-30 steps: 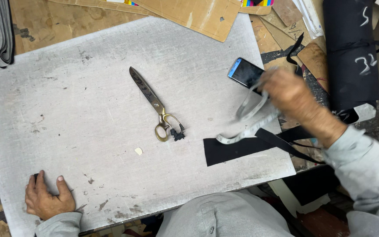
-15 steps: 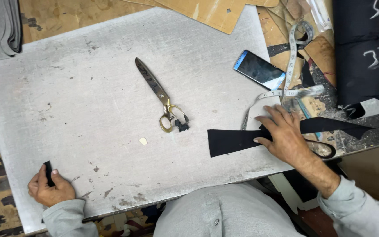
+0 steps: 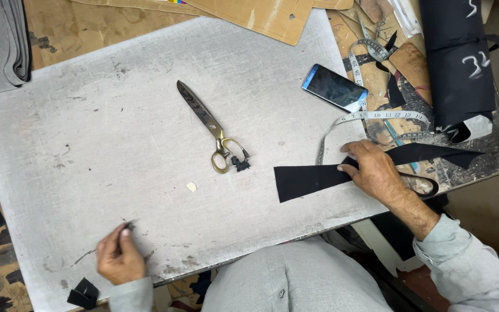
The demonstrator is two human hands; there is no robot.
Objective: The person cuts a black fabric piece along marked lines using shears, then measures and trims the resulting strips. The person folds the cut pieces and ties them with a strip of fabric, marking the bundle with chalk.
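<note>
Lying flat on the grey table (image 3: 116,144), a long black cloth strip (image 3: 313,178) sat to the right of the scissors (image 3: 212,128). The right hand (image 3: 376,172) pressed down on that strip with its fingers mostly straight, not wrapped around it. Far below and left of the scissors, the left hand (image 3: 119,254) was curled, pinching a tiny dark scrap (image 3: 129,226) at its fingertips.

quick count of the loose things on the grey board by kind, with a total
scissors: 1
phone: 1
black cloth strip: 1
chalk chip: 1
total: 4
</note>
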